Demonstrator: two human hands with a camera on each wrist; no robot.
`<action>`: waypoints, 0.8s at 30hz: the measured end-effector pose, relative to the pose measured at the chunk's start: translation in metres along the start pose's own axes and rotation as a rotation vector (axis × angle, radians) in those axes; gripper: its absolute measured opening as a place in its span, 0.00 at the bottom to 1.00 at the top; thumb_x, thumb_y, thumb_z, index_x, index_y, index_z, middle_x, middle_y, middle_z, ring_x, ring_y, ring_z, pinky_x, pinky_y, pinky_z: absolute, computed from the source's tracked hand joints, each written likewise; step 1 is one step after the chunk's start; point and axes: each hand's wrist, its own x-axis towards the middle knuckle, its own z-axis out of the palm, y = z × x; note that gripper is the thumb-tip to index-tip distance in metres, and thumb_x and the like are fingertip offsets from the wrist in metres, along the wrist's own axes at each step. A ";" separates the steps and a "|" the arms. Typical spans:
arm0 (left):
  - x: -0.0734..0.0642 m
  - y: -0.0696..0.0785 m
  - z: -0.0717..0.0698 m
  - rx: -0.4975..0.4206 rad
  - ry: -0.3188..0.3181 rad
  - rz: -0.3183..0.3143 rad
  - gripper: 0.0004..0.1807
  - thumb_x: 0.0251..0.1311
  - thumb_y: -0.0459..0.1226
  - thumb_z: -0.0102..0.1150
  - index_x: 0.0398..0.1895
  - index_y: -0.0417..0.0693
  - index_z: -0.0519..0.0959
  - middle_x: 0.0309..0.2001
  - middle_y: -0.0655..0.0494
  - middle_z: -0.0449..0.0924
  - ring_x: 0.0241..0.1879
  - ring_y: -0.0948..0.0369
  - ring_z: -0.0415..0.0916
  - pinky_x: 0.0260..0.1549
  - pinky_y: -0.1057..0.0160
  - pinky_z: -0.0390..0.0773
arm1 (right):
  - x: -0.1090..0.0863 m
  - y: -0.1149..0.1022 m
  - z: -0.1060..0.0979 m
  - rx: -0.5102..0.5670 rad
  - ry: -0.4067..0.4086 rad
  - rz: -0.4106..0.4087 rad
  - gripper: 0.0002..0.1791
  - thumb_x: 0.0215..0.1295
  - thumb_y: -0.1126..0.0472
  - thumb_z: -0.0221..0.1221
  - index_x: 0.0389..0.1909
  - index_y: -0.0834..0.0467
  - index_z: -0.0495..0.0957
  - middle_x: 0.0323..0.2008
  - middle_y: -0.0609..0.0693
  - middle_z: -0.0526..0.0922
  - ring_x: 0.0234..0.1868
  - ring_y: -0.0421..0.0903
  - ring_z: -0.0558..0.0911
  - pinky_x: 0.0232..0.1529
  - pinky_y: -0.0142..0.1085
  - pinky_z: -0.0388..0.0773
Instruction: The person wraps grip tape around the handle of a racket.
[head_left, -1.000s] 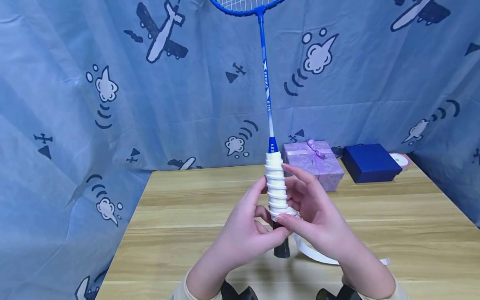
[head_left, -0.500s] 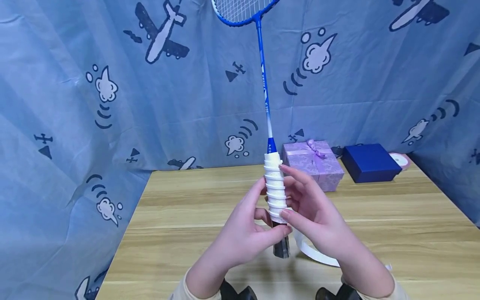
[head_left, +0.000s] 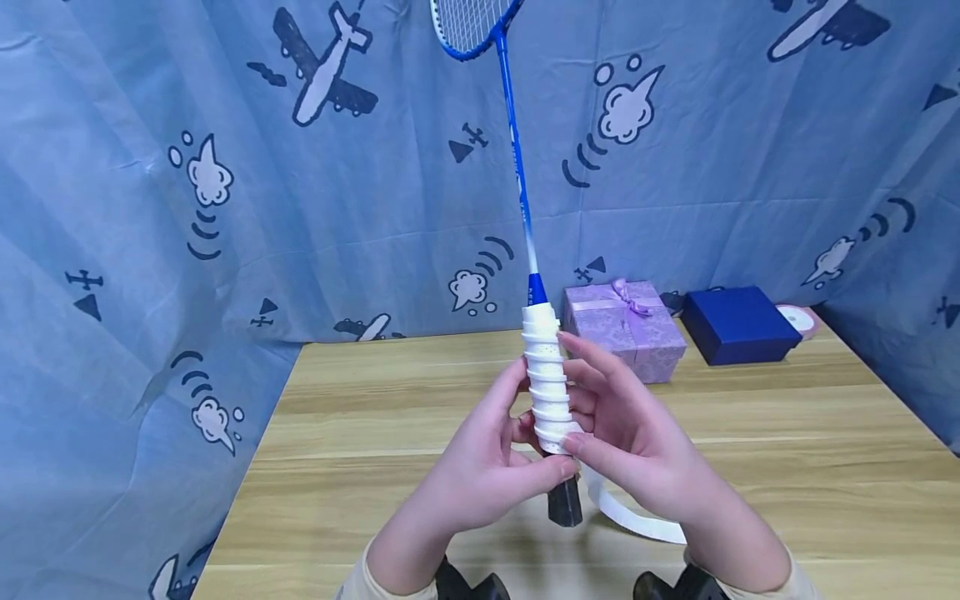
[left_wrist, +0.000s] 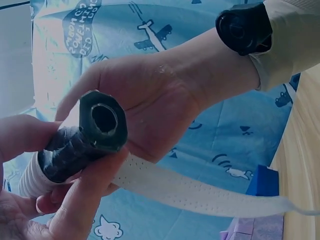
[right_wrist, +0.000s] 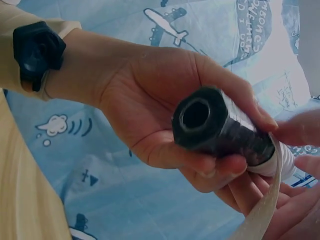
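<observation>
A blue and white badminton racket (head_left: 516,150) stands nearly upright in the head view, its head cut off at the top. White perforated grip tape (head_left: 547,379) winds in ridged turns round the handle, and the bare black butt (head_left: 564,504) shows below it. My left hand (head_left: 480,475) holds the handle, with the thumb on the black part. On the other side, my right hand (head_left: 645,442) pinches the tape at its lowest turn. From there the loose tape strip (left_wrist: 200,196) trails away, partly hidden behind my right hand in the head view.
On the wooden table (head_left: 360,400), a purple gift box (head_left: 622,325) with a bow stands behind my right hand. Beside it are a dark blue box (head_left: 741,325) and a pink-edged white roll (head_left: 798,319). A blue patterned curtain (head_left: 390,208) hangs behind the table.
The racket has tilted left, its head moving left and slightly down. Tape covers slightly more of the handle's lower part. The loose strip's end has slipped out of sight behind my right arm.
</observation>
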 end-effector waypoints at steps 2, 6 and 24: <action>-0.001 0.000 -0.001 -0.011 -0.012 0.008 0.48 0.60 0.24 0.65 0.79 0.62 0.56 0.67 0.49 0.63 0.45 0.57 0.80 0.30 0.60 0.89 | 0.000 0.000 0.000 0.006 -0.023 -0.009 0.47 0.61 0.91 0.46 0.79 0.72 0.38 0.69 0.67 0.66 0.65 0.54 0.80 0.64 0.40 0.81; -0.001 0.001 -0.002 -0.022 -0.023 0.024 0.48 0.61 0.23 0.64 0.79 0.61 0.55 0.68 0.47 0.63 0.45 0.57 0.80 0.28 0.61 0.89 | -0.001 -0.002 0.001 -0.119 0.000 -0.007 0.47 0.60 0.91 0.50 0.79 0.74 0.42 0.70 0.64 0.69 0.63 0.51 0.82 0.61 0.38 0.83; 0.001 0.002 -0.003 0.003 0.021 0.021 0.47 0.60 0.23 0.63 0.79 0.61 0.56 0.66 0.47 0.65 0.42 0.60 0.86 0.29 0.55 0.90 | -0.001 -0.016 0.000 -0.435 0.171 0.255 0.46 0.57 0.83 0.65 0.77 0.62 0.60 0.41 0.54 0.74 0.40 0.45 0.78 0.38 0.30 0.80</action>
